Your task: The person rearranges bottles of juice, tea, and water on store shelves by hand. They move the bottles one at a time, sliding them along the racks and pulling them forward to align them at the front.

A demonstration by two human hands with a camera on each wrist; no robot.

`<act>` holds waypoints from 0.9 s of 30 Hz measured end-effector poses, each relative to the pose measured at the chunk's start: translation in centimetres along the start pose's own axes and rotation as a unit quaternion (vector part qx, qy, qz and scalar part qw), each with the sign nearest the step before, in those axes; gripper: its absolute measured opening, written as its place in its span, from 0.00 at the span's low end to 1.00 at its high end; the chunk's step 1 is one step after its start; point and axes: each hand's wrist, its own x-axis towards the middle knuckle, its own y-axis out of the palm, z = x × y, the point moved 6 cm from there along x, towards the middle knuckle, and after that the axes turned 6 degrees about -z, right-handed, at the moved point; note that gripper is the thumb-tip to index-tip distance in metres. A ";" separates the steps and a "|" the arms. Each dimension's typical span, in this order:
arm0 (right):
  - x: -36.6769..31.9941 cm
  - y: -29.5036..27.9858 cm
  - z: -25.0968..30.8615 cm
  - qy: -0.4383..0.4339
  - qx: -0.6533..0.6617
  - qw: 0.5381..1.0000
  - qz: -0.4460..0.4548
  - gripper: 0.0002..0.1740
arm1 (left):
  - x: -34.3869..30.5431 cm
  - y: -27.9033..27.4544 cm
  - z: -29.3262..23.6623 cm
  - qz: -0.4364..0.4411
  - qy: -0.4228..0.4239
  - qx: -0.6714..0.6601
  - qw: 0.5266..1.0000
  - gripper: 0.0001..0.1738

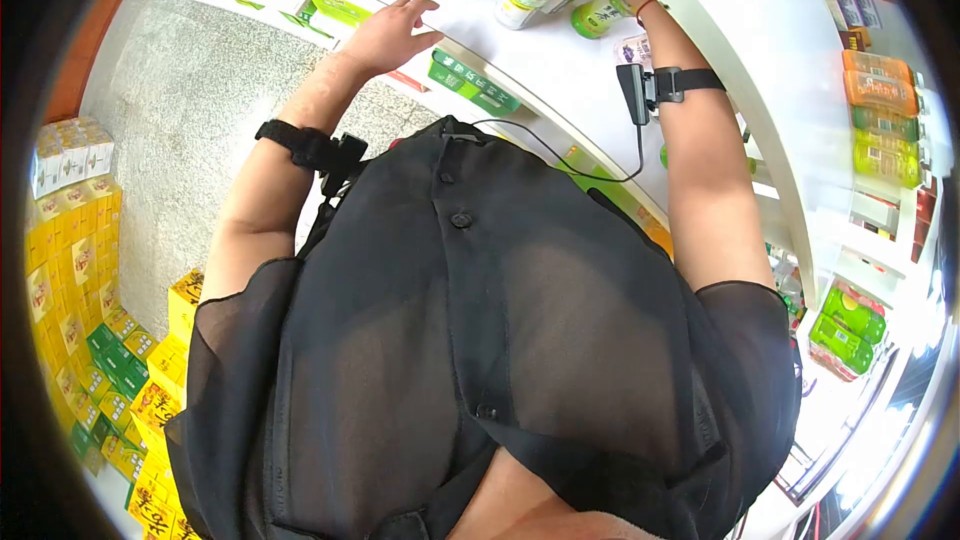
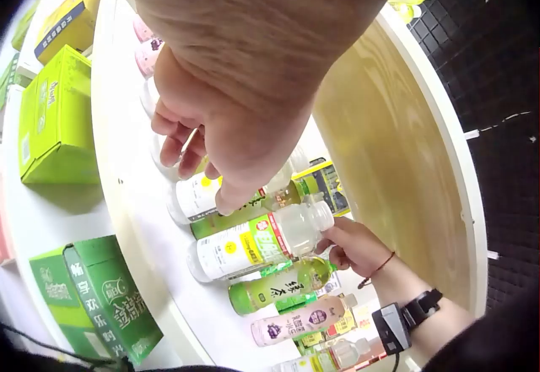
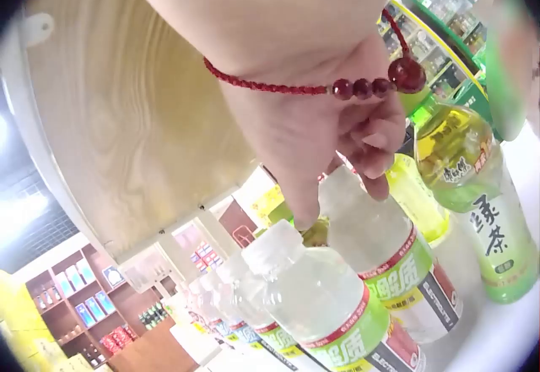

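Note:
My right hand (image 3: 329,135) reaches over a white curved shelf. Its thumb and fingers pinch the top of a clear electrolyte drink bottle (image 3: 380,237), which stands upright with its cap hidden behind the fingers. Beside that bottle is a green tea bottle (image 3: 477,195); another clear bottle (image 3: 308,296) stands on its other side. In the left wrist view a pink-labelled bottle (image 2: 295,321) follows the green tea in the row. My left hand (image 1: 390,35) hovers near the shelf's front edge, fingers loosely bent and holding nothing.
A wood-grain panel (image 2: 380,110) backs the curved shelf (image 1: 470,25). Green boxes (image 2: 101,300) sit on a lower shelf in front. Yellow cartons (image 1: 75,250) are stacked on the floor to the left. A black cable (image 1: 560,162) runs from the right wrist camera across my front.

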 end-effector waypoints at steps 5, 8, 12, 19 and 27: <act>-1.3 -1.6 -2.0 -0.002 0.143 0.989 0.029 0.29 | -1.1 0.8 -2.4 -0.016 0.010 0.000 1.000 0.27; -2.6 -3.0 -2.6 -0.012 0.146 0.988 0.054 0.29 | -1.6 1.6 -3.0 -0.012 -0.007 0.012 1.000 0.27; -4.2 -3.1 -2.9 -0.047 0.089 0.992 0.079 0.30 | -2.1 2.3 -4.6 -0.010 -0.018 0.005 1.000 0.28; -7.0 -4.4 -0.3 -0.018 0.040 0.982 0.181 0.29 | -3.6 3.5 -5.7 -0.021 -0.028 0.005 0.999 0.28; -7.2 -4.5 -0.4 -0.123 0.033 0.987 0.101 0.29 | -5.0 4.4 -6.9 -0.026 -0.032 0.018 0.999 0.26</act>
